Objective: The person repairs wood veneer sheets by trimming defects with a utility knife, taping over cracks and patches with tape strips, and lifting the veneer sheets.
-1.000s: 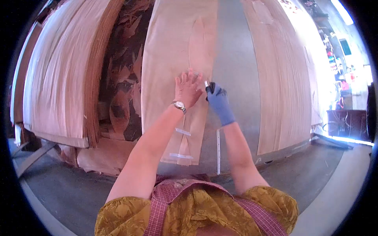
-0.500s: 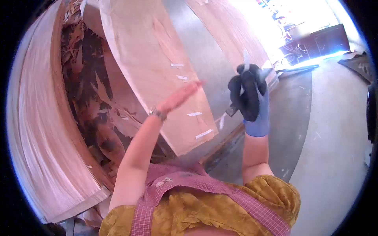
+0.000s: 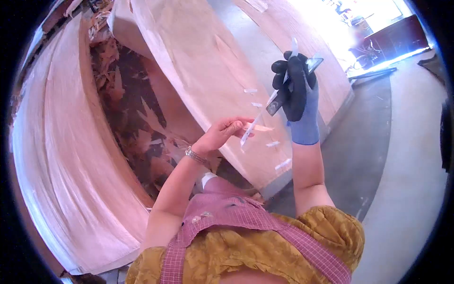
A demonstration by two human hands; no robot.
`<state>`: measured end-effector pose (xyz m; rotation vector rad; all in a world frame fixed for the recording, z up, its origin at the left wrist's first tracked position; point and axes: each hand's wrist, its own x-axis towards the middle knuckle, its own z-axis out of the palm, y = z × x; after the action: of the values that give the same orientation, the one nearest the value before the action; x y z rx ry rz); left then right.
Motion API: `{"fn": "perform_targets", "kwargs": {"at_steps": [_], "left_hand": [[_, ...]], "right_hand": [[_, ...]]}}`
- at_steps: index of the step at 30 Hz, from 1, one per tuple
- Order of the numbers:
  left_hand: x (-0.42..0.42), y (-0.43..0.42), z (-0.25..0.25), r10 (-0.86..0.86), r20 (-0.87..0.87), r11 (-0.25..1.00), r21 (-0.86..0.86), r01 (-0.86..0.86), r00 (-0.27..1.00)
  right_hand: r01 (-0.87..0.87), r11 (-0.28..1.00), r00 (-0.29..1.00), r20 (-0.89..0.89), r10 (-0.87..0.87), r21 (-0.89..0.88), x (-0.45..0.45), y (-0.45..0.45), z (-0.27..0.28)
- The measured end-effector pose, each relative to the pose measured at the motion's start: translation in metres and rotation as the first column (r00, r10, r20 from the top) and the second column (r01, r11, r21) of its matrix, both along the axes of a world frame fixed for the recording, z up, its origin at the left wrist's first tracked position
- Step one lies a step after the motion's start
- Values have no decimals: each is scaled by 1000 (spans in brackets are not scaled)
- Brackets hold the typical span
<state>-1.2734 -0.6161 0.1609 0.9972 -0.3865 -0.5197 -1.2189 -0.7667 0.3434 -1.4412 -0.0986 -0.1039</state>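
Note:
My left hand (image 3: 227,133), bare with a wristwatch, is above the veneer sheet (image 3: 246,120). Its thumb and fingers pinch a small pale sliver of veneer (image 3: 263,128). My right hand (image 3: 299,87), in a black and blue glove, grips a flat-bladed knife (image 3: 314,64); the dark end of the tool comes out below the fist. A long white strip of tape (image 3: 255,125) also passes through the gloved fingers. Its lower end hangs beside my left fingertips; whether they touch it I cannot tell. Short white tape pieces (image 3: 283,164) lie on the sheet.
A tall stack of veneer sheets (image 3: 61,142) stands at left. Torn veneer scraps (image 3: 142,142) fill the gap between it and the worktop. A grey metal surface (image 3: 257,45) shows between the sheets. Concrete floor (image 3: 411,142) and a dark red box-like object (image 3: 392,40) are at right.
My left hand has gone from flat on the sheet to a pinch with a veneer sliver. My right hand has risen slightly, and the tape strip now hangs towards the left hand. The view has shifted.

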Motion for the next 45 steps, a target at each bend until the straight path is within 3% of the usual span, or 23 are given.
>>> {"fn": "perform_targets", "kwargs": {"at_steps": [2, 5, 7, 9, 10, 11, 12, 14, 17, 20, 23, 26, 29, 32, 34, 37, 38, 39, 40, 41, 43, 44, 45], "left_hand": [[18, 11, -6, 18, -50, 999, 38, -16, 999], [47, 38, -8, 244, -330, 968, 142, -207, 912], [50, 69, -11, 362, -249, 879, 412, -240, 898], [50, 126, -69, 203, -226, 745, 667, 0, 953], [49, 158, -83, -109, -144, 372, 912, 174, 984], [53, 179, -90, -415, -193, -98, 981, 167, 889], [61, 173, -46, -448, -131, -478, 871, -113, 885], [103, 190, -59, -247, 209, -301, 911, -280, 946], [189, 182, -62, -199, 639, 22, 761, -648, 744], [280, 166, -78, -200, 799, 167, 598, -784, 567], [367, 157, -95, -128, 816, 313, 572, -758, 563], [422, 140, -90, -223, 881, 451, 473, -757, 418], [470, 131, -83, -402, 811, 633, 582, -511, 425], [506, 132, -110, -643, 748, 622, 636, -456, 166], [517, 136, -123, -638, 765, 661, 600, -450, 82], [519, 141, -128, -639, 769, 672, 578, -462, 33], [518, 140, -127, -636, 771, 672, 571, -470, 27], [516, 137, -127, -640, 768, 669, 575, -470, 28], [516, 136, -126, -645, 764, 666, 577, -473, 23], [516, 136, -125, -653, 757, 661, 580, -477, 17], [517, 133, -115, -724, 688, 601, 662, -448, 45], [515, 131, -107, -757, 651, 567, 701, -433, 62], [512, 123, -101, -763, 639, 539, 712, -450, 98]], "right_hand": [[-6, 997, 999, 33, 3, 76, 12, 1, -7], [-12, 983, 994, 109, -7, 181, 40, 7, -22], [-53, 959, 984, 177, 3, 278, 44, 5, -27], [-182, 915, 962, 258, 90, 359, 51, 5, -34], [-271, 896, 933, 325, 155, 352, 56, 5, -43], [-223, 916, 971, 156, 180, 334, 62, -1, -68], [-142, 935, 990, 66, 128, 324, 78, 13, -72], [-26, 968, 994, -95, 51, 251, 112, 37, -81], [81, 987, 979, -195, -53, 138, 176, 61, -125], [176, 964, 957, -263, -120, 198, 247, 86, -199], [306, 919, 893, -409, -187, 249, 304, 115, -248], [450, 866, 801, -528, -283, 218, 323, 131, -273], [528, 835, 707, -625, -331, 155, 331, 141, -280], [575, 808, 657, -659, -366, 125, 337, 152, -285], [566, 813, 671, -650, -357, 137, 336, 156, -282], [390, 885, 617, -641, -456, -254, 305, 153, -281], [282, 735, 649, -442, -620, -617, 300, 150, -286], [186, 439, 701, -194, -686, -879, 293, 144, -292], [119, 55, 764, 56, -642, -991, 290, 140, -290], [281, 123, 737, 132, -663, -952, 290, 132, -287], [438, 608, 592, -297, -749, -662, 282, 118, -275], [530, 741, 539, -510, -670, -412, 278, 114, -271], [601, 735, 475, -599, -645, -314, 271, 109, -277]]}}
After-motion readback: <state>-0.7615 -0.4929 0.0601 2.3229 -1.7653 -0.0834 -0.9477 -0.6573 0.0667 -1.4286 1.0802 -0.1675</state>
